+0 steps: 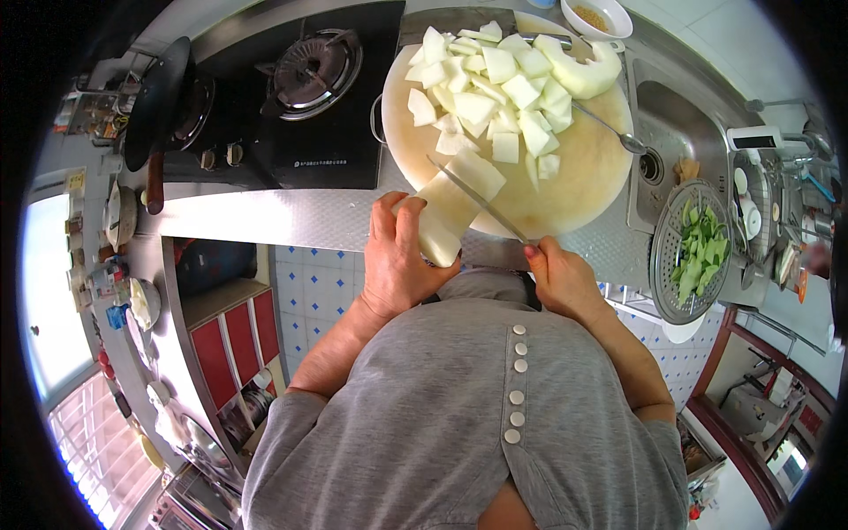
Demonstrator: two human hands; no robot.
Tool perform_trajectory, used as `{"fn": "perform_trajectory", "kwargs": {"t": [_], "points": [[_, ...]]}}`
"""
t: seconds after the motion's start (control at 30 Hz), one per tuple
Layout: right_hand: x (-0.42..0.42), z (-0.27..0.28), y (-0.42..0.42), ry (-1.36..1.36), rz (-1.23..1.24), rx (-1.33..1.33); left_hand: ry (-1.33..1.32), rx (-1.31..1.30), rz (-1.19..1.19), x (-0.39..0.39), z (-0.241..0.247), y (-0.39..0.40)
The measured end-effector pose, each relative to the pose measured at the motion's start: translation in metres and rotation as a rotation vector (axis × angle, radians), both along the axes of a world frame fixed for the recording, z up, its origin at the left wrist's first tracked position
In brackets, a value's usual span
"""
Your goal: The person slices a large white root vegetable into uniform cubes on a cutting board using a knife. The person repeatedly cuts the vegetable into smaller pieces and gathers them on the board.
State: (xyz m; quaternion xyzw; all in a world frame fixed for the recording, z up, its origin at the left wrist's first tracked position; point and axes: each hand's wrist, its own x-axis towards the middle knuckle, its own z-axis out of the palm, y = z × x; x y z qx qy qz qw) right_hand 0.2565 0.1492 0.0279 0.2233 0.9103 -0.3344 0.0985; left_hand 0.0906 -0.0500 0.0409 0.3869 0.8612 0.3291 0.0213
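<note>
My left hand (403,258) grips a long block of peeled pale gourd (440,215) at the near left rim of a round cutting board (583,179). In my right hand (563,275) is the handle of a knife (480,202), its blade lying across the block towards the far left. I cannot tell how deep the edge has gone. Beyond the block, many cut gourd pieces (474,106) are heaped on the board. A larger curved gourd piece (586,76) rests at the far right of the heap, with a metal spoon (613,132) beside it.
A gas hob (245,142) with a wok (156,112) is on the left. To the right, a steel sink (682,119) has a colander of green leaves (699,255) at its near edge. A white bowl (599,20) with small yellowish bits stands behind the board.
</note>
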Motion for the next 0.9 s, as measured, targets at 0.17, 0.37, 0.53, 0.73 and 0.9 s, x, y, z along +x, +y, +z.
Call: {"fn": "perform_trajectory", "kwargs": {"t": [0.17,0.37,0.53,0.73,0.9], "points": [[-0.007,0.008,0.004,-0.018,0.018,-0.015,-0.017,-0.035,0.017,0.002,0.002,0.001],[-0.018,0.024,0.017,-0.094,0.042,-0.097,-0.003,-0.035,0.013,0.002,-0.001,0.001],[-0.027,0.034,0.023,-0.149,0.051,-0.181,-0.002,-0.035,0.004,0.002,-0.003,0.0],[-0.016,0.025,0.019,-0.042,0.071,-0.093,-0.003,-0.044,0.025,0.003,-0.003,0.0],[-0.014,0.022,0.018,-0.043,0.115,-0.043,-0.019,-0.056,0.044,0.004,-0.001,0.002]]}}
